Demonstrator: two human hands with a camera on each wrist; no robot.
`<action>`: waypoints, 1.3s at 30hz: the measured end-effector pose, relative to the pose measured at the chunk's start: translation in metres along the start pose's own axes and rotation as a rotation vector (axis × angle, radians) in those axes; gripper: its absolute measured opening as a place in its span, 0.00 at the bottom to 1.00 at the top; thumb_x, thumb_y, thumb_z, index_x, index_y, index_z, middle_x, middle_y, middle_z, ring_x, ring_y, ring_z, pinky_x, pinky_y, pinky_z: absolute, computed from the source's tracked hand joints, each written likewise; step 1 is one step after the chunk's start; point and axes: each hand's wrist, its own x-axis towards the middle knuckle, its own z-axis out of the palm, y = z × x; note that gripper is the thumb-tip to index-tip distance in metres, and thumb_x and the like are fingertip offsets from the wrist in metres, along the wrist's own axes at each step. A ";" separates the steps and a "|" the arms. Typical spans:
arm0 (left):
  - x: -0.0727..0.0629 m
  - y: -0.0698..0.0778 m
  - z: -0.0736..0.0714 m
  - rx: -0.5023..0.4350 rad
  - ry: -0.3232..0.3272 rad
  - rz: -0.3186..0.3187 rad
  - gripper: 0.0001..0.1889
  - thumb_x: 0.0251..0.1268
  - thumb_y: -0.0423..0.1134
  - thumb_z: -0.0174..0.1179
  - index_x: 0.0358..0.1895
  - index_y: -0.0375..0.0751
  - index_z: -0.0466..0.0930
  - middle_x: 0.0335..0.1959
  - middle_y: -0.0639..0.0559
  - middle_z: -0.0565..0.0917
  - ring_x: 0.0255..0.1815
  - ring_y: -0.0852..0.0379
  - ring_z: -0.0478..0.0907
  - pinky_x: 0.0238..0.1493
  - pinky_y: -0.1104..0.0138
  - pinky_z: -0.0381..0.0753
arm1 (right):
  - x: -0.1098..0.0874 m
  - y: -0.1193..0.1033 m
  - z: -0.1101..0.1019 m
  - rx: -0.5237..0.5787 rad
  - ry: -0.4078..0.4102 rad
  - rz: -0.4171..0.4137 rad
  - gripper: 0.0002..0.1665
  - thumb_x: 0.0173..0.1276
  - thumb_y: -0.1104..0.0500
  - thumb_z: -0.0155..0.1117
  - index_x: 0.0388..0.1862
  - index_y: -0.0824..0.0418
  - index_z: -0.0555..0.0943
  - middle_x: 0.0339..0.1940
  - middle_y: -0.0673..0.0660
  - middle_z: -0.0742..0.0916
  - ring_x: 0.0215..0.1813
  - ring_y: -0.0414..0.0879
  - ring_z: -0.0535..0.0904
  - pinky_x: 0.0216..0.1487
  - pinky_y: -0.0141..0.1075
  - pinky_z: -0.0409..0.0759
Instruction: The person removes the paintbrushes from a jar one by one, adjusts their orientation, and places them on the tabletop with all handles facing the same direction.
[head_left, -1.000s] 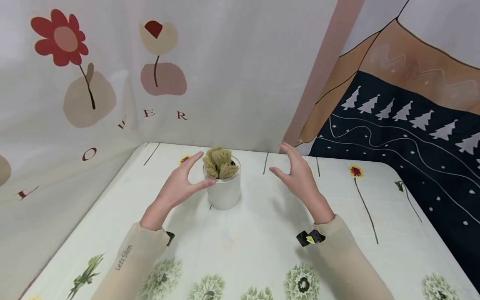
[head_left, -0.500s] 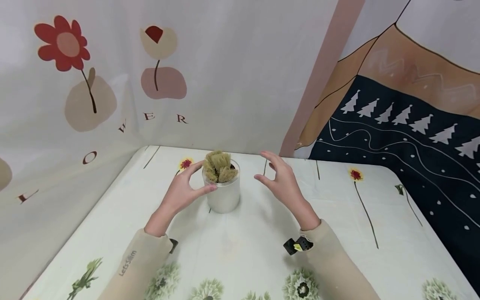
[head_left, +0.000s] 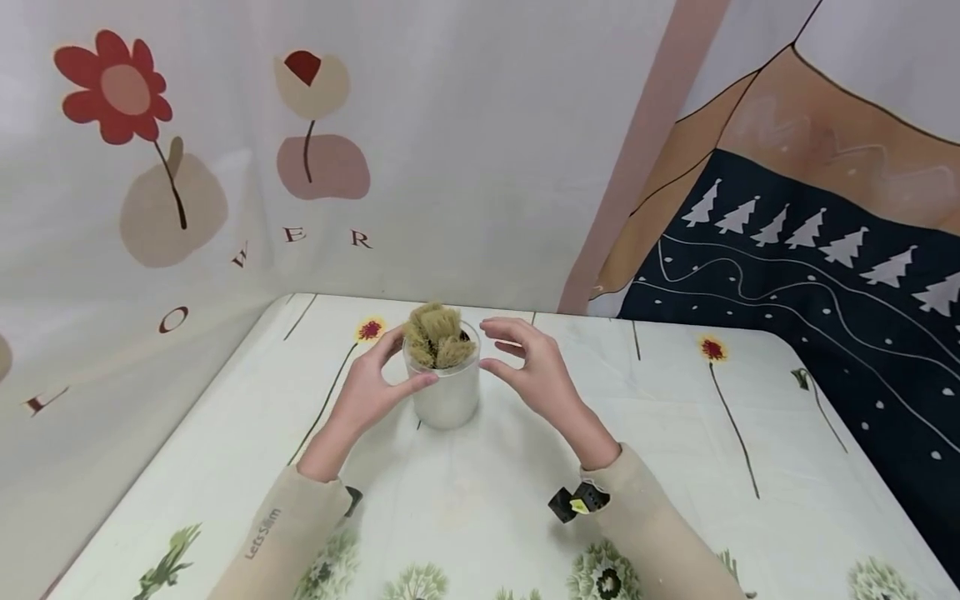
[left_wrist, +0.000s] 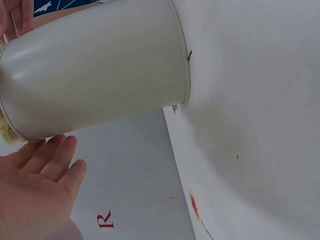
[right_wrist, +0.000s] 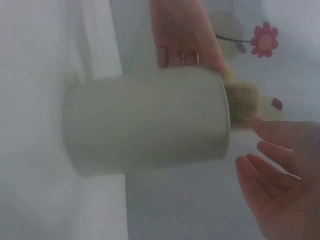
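Note:
A white cylindrical container [head_left: 447, 402] stands upright on the table. Straw-coloured bristly brush heads [head_left: 437, 337] stick out of its top; their lower parts are hidden inside. My left hand [head_left: 366, 387] is at the container's left side, thumb near the front rim and fingers toward the back. In the left wrist view, the relaxed fingertips [left_wrist: 64, 142] lie right at the rim, palm visible. On the other side, my right hand [head_left: 542, 375] faces the container with fingers loosely bent and nothing in its grasp. The right wrist view shows its fingertips [right_wrist: 242, 162] just off the rim.
A white cloth with printed flowers covers the table [head_left: 480, 508]. Behind it hangs a pale curtain [head_left: 465, 150] with printed flowers and letters. A dark blue panel [head_left: 750, 267] with tree shapes hangs at the right.
My right hand has moved left, from well apart to close beside the container. The left hand has shifted slightly nearer its side. The container stays in place.

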 end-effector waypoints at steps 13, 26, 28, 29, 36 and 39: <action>-0.003 0.001 0.008 -0.210 -0.043 0.003 0.41 0.62 0.45 0.70 0.76 0.44 0.59 0.74 0.40 0.68 0.77 0.42 0.64 0.75 0.50 0.69 | 0.006 -0.005 0.010 0.197 -0.075 0.043 0.19 0.65 0.68 0.69 0.55 0.66 0.82 0.54 0.63 0.86 0.57 0.55 0.84 0.59 0.31 0.85; -0.002 0.007 0.007 -0.236 -0.024 -0.022 0.41 0.60 0.43 0.72 0.75 0.43 0.62 0.74 0.41 0.69 0.76 0.45 0.65 0.73 0.53 0.73 | 0.013 -0.004 0.017 0.105 -0.088 0.039 0.15 0.63 0.68 0.71 0.49 0.65 0.81 0.48 0.62 0.87 0.49 0.54 0.86 0.55 0.34 0.87; -0.002 0.008 0.006 -0.228 -0.019 -0.026 0.41 0.60 0.43 0.72 0.75 0.42 0.62 0.74 0.41 0.69 0.76 0.45 0.66 0.72 0.53 0.74 | 0.013 -0.004 0.018 0.087 -0.086 0.049 0.15 0.62 0.69 0.71 0.48 0.65 0.80 0.47 0.62 0.87 0.48 0.53 0.86 0.54 0.34 0.87; -0.002 0.009 0.006 -0.224 -0.018 -0.027 0.41 0.60 0.43 0.72 0.75 0.42 0.62 0.74 0.41 0.69 0.76 0.45 0.66 0.71 0.53 0.74 | 0.014 -0.004 0.018 0.079 -0.084 0.053 0.15 0.62 0.69 0.71 0.47 0.65 0.80 0.45 0.62 0.87 0.47 0.53 0.86 0.54 0.34 0.87; -0.003 0.008 0.004 -0.213 -0.020 -0.032 0.42 0.60 0.43 0.72 0.76 0.42 0.61 0.74 0.40 0.69 0.76 0.44 0.66 0.71 0.53 0.74 | 0.014 -0.005 0.020 0.053 -0.060 0.054 0.09 0.63 0.68 0.70 0.42 0.64 0.81 0.41 0.61 0.88 0.46 0.52 0.87 0.53 0.38 0.88; -0.004 0.007 0.004 -0.208 -0.022 -0.032 0.42 0.60 0.44 0.72 0.76 0.42 0.61 0.74 0.40 0.69 0.76 0.44 0.66 0.72 0.52 0.74 | 0.014 -0.005 0.021 0.049 -0.043 0.046 0.08 0.64 0.68 0.70 0.41 0.64 0.82 0.41 0.61 0.89 0.45 0.52 0.87 0.51 0.35 0.88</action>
